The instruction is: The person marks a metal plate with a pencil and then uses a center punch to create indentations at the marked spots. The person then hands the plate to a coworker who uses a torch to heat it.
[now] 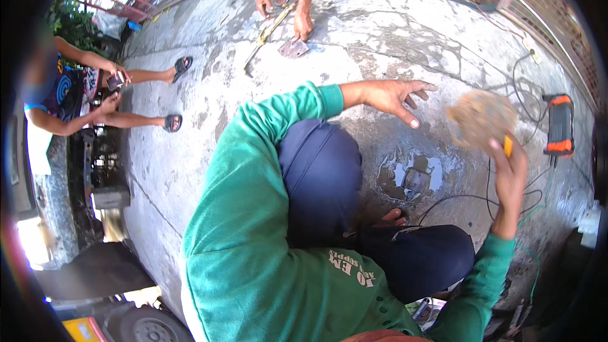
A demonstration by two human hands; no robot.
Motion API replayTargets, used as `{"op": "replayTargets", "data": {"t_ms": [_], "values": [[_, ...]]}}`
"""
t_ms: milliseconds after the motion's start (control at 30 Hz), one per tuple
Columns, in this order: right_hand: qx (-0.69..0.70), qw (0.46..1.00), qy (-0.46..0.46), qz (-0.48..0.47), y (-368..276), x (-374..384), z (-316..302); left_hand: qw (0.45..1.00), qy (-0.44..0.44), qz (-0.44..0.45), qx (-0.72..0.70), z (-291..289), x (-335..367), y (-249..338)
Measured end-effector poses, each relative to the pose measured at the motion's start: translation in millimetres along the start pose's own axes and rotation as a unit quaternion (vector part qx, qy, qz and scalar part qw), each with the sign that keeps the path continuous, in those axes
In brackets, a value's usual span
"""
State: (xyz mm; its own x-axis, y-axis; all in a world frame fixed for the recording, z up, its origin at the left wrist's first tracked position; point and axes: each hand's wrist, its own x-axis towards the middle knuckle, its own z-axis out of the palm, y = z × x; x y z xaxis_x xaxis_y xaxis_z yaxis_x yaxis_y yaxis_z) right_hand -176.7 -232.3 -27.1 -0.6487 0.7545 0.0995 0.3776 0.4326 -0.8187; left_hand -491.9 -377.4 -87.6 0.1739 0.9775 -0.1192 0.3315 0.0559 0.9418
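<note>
The left hand [391, 96] reaches out over rough, stained concrete [380, 35], its fingers released and loosely spread. The right hand [510, 174] has its fingers closed about a small yellow piece [508, 145] at the edge of a round, mottled brown thing [482, 118]; motion blur hides whether the two are joined. The brown thing is up to the right of the left hand. Below it lies a glossy puddle [434, 174] with a dark, squarish piece [417, 182] in it. A thin black cable [456, 196] curves nearby; a black-and-orange box [560, 126] stands farther right.
</note>
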Motion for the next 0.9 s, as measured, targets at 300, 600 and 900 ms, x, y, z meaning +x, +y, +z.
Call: {"op": "replayTargets", "data": {"t_ms": [300, 600, 900], "values": [[-0.071, 0.932, -0.290, -0.206, -31, 154, 242, 0.724, 0.378, -0.006, -0.577, -12, -86, -135], [-0.048, 0.912, -0.399, -0.083, 8, 142, 259, 0.684, 0.551, -0.056, -0.474, -57, -184, -294], [0.048, 0.969, -0.243, 0.014, 98, 198, 143, 0.728, 0.618, -0.163, -0.247, -80, -217, -309]]}}
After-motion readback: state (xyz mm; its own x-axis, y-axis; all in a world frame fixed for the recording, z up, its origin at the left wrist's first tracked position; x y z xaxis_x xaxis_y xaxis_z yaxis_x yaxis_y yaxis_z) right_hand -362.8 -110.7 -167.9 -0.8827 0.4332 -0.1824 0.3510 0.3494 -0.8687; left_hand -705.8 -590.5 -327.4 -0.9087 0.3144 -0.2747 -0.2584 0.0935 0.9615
